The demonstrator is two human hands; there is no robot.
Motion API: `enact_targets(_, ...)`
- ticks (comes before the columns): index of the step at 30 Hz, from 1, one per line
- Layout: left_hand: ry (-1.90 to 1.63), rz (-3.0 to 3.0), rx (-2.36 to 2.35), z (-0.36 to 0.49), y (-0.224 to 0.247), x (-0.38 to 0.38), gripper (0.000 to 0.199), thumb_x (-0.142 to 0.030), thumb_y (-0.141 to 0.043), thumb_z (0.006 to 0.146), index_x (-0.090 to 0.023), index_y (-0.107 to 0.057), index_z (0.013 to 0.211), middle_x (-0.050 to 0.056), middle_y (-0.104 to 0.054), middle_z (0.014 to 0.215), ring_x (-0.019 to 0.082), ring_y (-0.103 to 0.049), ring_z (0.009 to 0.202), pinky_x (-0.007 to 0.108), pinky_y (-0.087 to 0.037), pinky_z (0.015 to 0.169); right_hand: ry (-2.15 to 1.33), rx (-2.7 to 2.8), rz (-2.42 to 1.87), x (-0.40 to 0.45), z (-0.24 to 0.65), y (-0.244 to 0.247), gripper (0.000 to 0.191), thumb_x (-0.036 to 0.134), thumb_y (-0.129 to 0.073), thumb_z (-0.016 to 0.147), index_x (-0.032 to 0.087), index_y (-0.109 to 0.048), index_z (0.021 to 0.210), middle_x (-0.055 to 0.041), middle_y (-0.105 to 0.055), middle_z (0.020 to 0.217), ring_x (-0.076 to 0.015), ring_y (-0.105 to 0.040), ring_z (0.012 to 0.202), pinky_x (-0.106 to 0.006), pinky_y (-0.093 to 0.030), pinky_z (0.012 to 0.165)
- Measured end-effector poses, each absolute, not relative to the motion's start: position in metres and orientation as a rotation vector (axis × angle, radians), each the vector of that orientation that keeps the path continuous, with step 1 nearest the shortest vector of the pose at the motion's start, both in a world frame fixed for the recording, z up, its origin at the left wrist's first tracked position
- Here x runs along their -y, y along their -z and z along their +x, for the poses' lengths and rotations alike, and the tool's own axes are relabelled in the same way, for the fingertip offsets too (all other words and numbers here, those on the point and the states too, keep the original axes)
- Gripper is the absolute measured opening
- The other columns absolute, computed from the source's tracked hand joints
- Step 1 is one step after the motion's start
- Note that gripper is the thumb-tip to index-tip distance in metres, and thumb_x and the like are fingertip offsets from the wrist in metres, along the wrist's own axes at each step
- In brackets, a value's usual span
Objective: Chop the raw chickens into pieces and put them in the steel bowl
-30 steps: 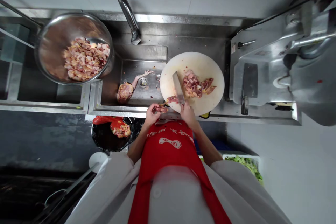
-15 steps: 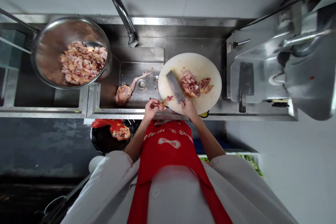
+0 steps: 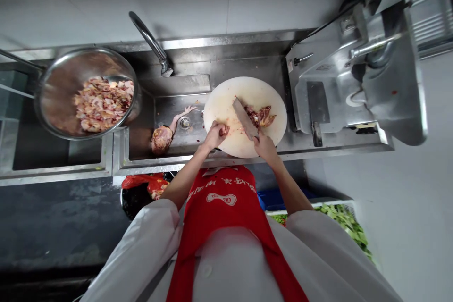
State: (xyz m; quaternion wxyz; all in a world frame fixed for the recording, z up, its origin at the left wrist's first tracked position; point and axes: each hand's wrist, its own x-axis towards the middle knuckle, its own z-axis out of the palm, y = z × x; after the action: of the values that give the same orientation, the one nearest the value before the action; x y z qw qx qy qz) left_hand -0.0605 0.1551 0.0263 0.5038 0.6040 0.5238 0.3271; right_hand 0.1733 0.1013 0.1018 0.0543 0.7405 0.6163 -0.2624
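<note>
My right hand (image 3: 265,146) grips the handle of a cleaver (image 3: 245,119), its broad blade slanting up and left over a round white cutting board (image 3: 230,92). Raw chicken pieces (image 3: 264,116) lie just right of the blade, which partly hides them. On the board's left side, my left hand (image 3: 213,136) is closed, fingers curled round a small piece of raw meat (image 3: 222,130). A chicken part with leg and foot (image 3: 162,138) rests in the steel sink to the left.
A large steel bowl (image 3: 44,99) holds chopped chicken (image 3: 104,104) at the left. A tap (image 3: 148,37) arches over the sink. Right of the board stands a steel machine (image 3: 325,75) with another cleaver (image 3: 317,108) on it. Below are a black-lined bin (image 3: 132,200) and green vegetables (image 3: 345,224).
The view has shifted and tilted. My left hand has moved from the sink's front edge onto the board. The cleaver has moved right, and now covers part of the chicken.
</note>
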Motion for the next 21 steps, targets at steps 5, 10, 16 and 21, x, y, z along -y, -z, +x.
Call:
enact_targets(5, -0.874, 1.404, -1.56, -0.082, -0.016, -0.126, 0.051, -0.007, -0.067, 0.067, -0.021, -0.058, 0.116, 0.006, -0.054, 0.112, 0.005, -0.056, 0.061, 0.027, -0.055, 0.072, 0.707, -2.008, 2.364, -0.106, 0.13, -0.138, 0.046, 0.038, -0.026, 0.105, 0.009, -0.051, 0.133, -0.0201, -0.07, 0.102, -0.03, -0.068, 0.094, -0.035, -0.048, 0.082)
enact_targets(10, -0.951, 1.279, -1.627, -0.087, -0.015, -0.112, 0.026, -0.021, -0.069, 0.074, -0.019, -0.058, 0.098, -0.001, -0.06, 0.079, 0.009, -0.055, 0.059, 0.023, -0.049, 0.061, 0.987, -2.02, 2.176, -0.115, 0.076, -0.115, 0.041, 0.035, -0.029, 0.106, 0.012, -0.052, 0.131, -0.0189, -0.071, 0.106, -0.0278, -0.068, 0.097, -0.032, -0.047, 0.083)
enact_targets(16, -0.927, 1.224, -1.609, -0.112, -0.017, -0.116, 0.011, -0.023, -0.067, 0.073, -0.018, -0.058, 0.079, -0.003, -0.056, 0.065, 0.009, -0.05, 0.056, 0.021, -0.042, 0.055, 1.037, -1.92, 2.13, -0.124, 0.114, -0.069, 0.036, 0.032, -0.046, 0.1, 0.011, -0.058, 0.126, -0.0189, -0.069, 0.116, -0.0268, -0.065, 0.11, -0.029, -0.046, 0.088)
enact_targets(21, -0.908, 1.437, -1.305, -0.084, -0.038, -0.145, 0.015, -0.02, -0.066, 0.075, -0.018, -0.062, 0.09, 0.0, -0.058, 0.076, 0.01, -0.051, 0.063, 0.023, -0.046, 0.061, 0.862, -1.841, 2.27, -0.118, 0.175, -0.064, 0.048, 0.033, -0.044, 0.1, 0.004, -0.049, 0.138, -0.0209, -0.07, 0.114, -0.0288, -0.066, 0.105, -0.033, -0.046, 0.087)
